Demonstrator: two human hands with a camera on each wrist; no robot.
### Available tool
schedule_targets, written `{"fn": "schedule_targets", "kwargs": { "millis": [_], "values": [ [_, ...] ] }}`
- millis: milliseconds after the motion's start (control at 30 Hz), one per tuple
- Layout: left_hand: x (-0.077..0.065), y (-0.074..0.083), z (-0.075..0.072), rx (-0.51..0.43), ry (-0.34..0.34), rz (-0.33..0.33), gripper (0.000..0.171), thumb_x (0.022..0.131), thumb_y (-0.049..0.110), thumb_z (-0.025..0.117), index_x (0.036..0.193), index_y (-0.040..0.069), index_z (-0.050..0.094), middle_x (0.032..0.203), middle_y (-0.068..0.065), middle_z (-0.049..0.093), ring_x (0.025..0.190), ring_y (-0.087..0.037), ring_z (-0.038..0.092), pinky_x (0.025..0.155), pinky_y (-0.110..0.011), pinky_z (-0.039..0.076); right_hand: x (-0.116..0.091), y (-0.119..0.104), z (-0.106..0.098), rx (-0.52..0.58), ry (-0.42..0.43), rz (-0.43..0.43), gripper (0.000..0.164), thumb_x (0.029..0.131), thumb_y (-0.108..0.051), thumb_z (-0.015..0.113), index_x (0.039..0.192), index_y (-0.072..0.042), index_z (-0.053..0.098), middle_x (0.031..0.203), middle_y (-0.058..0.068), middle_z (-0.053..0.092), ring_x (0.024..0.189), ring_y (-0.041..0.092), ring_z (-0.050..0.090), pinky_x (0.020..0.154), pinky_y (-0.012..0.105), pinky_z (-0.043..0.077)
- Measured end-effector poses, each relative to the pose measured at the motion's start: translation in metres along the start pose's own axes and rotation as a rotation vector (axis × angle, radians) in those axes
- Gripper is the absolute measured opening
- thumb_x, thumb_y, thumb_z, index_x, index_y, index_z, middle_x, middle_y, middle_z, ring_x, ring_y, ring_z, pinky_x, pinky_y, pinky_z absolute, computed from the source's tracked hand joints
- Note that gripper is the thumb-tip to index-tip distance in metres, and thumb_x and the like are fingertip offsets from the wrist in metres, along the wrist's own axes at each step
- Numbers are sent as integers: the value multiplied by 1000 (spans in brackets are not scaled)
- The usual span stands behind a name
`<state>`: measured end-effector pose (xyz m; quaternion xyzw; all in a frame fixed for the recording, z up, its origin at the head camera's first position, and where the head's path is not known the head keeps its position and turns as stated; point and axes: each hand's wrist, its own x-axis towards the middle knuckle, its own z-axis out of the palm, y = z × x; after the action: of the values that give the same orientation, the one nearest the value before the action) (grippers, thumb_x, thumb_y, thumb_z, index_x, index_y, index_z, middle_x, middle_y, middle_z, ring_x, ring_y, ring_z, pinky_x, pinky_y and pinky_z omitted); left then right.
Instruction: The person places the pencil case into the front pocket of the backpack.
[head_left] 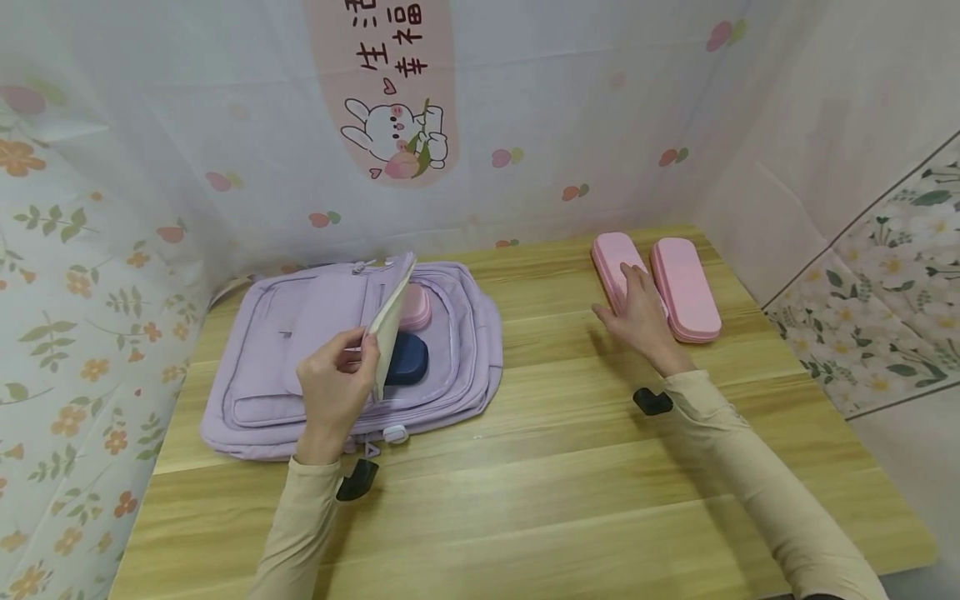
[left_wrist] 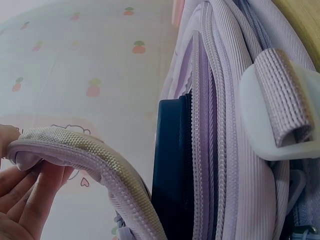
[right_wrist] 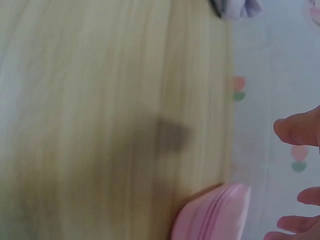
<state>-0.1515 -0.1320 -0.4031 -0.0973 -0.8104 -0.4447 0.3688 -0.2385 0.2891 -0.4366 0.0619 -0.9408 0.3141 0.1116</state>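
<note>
A lilac backpack [head_left: 258, 367] lies on the table at the left, its front pocket unzipped. My left hand [head_left: 336, 385] pinches the edge of the pocket flap [head_left: 389, 327] between thumb and fingers and holds it raised. Inside the pocket sit a navy blue case [head_left: 409, 358] and a pink case [head_left: 417, 307], both partly hidden by the flap. In the left wrist view the navy case [left_wrist: 170, 160] stands out past the zipper teeth. My right hand [head_left: 642, 318], fingers spread, is over the nearer of two pink oblong cases [head_left: 613, 250]; it partly covers that case.
The second pink case [head_left: 686, 287] lies just right of the first, near the table's right edge. A white buckle [head_left: 395, 434] hangs from the backpack's near side. Patterned curtains [head_left: 540, 125] close off the back and sides of the wooden table [head_left: 525, 500].
</note>
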Motion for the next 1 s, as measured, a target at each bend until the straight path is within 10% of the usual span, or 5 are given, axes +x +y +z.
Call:
{"fn": "schedule_targets", "kwargs": {
  "millis": [1000],
  "values": [
    [-1, 1, 0, -5, -7, -16, 16, 80, 10, 64, 88, -2, 71, 73, -11, 70, 53, -12, 64, 51, -8, 50, -22, 30, 8, -127, 47, 315, 80, 75, -31, 70, 129, 11, 29, 115, 41, 37, 103, 53, 38, 84, 59, 36]
  ]
}}
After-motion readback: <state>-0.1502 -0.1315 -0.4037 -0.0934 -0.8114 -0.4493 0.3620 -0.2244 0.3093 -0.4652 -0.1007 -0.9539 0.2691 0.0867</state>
